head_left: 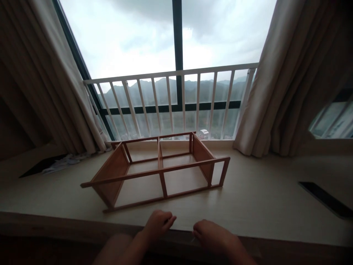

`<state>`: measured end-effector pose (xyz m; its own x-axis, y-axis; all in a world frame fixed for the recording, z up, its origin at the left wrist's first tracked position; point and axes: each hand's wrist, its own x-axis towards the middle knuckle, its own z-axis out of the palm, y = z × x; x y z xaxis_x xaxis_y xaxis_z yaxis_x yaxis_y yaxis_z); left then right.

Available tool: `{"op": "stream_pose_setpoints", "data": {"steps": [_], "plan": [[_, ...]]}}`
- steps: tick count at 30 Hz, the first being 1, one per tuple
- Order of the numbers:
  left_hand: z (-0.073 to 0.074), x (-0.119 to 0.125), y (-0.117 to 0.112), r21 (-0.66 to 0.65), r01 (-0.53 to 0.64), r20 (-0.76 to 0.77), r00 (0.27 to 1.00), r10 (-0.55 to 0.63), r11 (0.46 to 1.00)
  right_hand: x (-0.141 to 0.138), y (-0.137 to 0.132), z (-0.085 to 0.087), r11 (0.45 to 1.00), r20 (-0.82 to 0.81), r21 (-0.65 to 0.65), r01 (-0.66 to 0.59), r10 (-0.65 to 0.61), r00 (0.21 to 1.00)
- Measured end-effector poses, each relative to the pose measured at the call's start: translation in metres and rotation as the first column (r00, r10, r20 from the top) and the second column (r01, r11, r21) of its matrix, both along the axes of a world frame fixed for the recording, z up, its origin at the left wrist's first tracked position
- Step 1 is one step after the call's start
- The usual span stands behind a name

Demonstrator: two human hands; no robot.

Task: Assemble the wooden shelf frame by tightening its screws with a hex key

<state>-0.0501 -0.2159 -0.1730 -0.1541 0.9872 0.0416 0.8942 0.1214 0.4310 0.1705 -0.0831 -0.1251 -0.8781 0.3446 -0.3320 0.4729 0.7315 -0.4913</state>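
Observation:
A brown wooden shelf frame (162,173) lies on its side on the pale window ledge (259,206), its open bays facing up. Close to the frame's near edge, my left hand (158,223) is held with curled fingers and the thumb against them. My right hand (211,232) hovers by the ledge's front edge, also with fingers curled in. A faint thin bit shows below its fingertips, too small to name. Anything inside either hand is hidden. The hands are apart from each other, and neither visibly touches the frame.
Behind the frame stands a white railing (171,73) before a dark-framed window. Curtains hang at the left (49,73) and right (286,81). A flat black object (327,198) lies on the ledge at right. Crumpled pale cloth (64,163) lies at left.

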Motion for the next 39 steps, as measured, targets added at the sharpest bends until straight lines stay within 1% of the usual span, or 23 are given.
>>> {"op": "stream_pose_setpoints", "data": {"steps": [4, 7, 9, 11, 12, 14, 15, 17, 18, 20, 24, 27, 31, 33, 37, 39], "plan": [[0.003, -0.006, 0.006, 0.056, -0.146, 0.097, 0.985, 0.14, 0.988, -0.013, -0.001, -0.001, 1.0, -0.016, 0.006, 0.004, -0.004, 1.0], [-0.002, -0.009, 0.01, 0.082, -0.219, 0.148, 0.968, 0.205, 0.972, -0.02, -0.004, -0.002, 0.999, -0.011, -0.003, 0.04, -0.04, 0.999], [-0.008, -0.008, 0.013, 0.081, -0.235, 0.125, 0.967, 0.224, 0.969, -0.024, -0.008, -0.001, 0.998, 0.018, -0.027, 0.061, -0.06, 0.998], [-0.012, -0.007, 0.017, 0.089, -0.294, 0.081, 0.954, 0.287, 0.952, -0.029, -0.013, 0.004, 0.997, 0.056, -0.05, 0.065, -0.062, 0.996], [-0.013, -0.007, 0.018, 0.107, -0.348, 0.06, 0.937, 0.343, 0.932, -0.032, -0.015, 0.009, 0.997, 0.081, -0.06, 0.058, -0.053, 0.995], [-0.012, -0.009, 0.022, 0.161, -0.468, 0.036, 0.883, 0.468, 0.869, -0.038, -0.019, 0.022, 0.995, 0.167, -0.087, 0.046, -0.031, 0.985], [-0.01, -0.011, 0.023, 0.186, -0.514, 0.029, 0.855, 0.518, 0.838, -0.041, -0.02, 0.028, 0.995, 0.183, -0.098, 0.027, -0.008, 0.983], [-0.005, -0.017, 0.027, 0.212, -0.578, 0.013, 0.808, 0.589, 0.788, -0.048, -0.022, 0.039, 0.994, 0.216, -0.109, 0.005, 0.019, 0.976], [-0.002, -0.02, 0.029, 0.206, -0.599, 0.005, 0.792, 0.611, 0.774, -0.052, -0.022, 0.042, 0.993, 0.229, -0.118, -0.008, 0.035, 0.973], [0.004, -0.025, 0.034, 0.159, -0.619, -0.014, 0.777, 0.629, 0.769, -0.059, -0.023, 0.043, 0.991, 0.249, -0.131, -0.025, 0.057, 0.967], [0.012, -0.03, 0.047, 0.021, -0.595, -0.068, 0.801, 0.595, 0.803, -0.072, -0.027, 0.033, 0.992, 0.257, -0.108, -0.07, 0.096, 0.962], [0.016, -0.033, 0.055, -0.063, -0.598, -0.095, 0.801, 0.592, 0.799, -0.081, -0.035, 0.028, 0.989, 0.309, -0.103, -0.106, 0.134, 0.942], [0.022, -0.037, 0.061, -0.128, -0.587, -0.163, 0.807, 0.567, 0.799, -0.09, -0.046, 0.025, 0.981, 0.373, -0.179, -0.074, 0.137, 0.918], [0.024, -0.038, 0.063, -0.143, -0.588, -0.192, 0.806, 0.56, 0.796, -0.093, -0.05, 0.018, 0.975, 0.375, -0.197, -0.105, 0.174, 0.911], [0.025, -0.04, 0.067, -0.169, -0.575, -0.215, 0.814, 0.539, 0.801, -0.093, -0.052, -0.004, 0.95, 0.289, -0.151, -0.272, 0.306, 0.907], [0.024, -0.04, 0.068, -0.173, -0.568, -0.211, 0.819, 0.533, 0.804, -0.091, -0.05, -0.01, 0.95, 0.258, -0.138, -0.281, 0.308, 0.916]]}}
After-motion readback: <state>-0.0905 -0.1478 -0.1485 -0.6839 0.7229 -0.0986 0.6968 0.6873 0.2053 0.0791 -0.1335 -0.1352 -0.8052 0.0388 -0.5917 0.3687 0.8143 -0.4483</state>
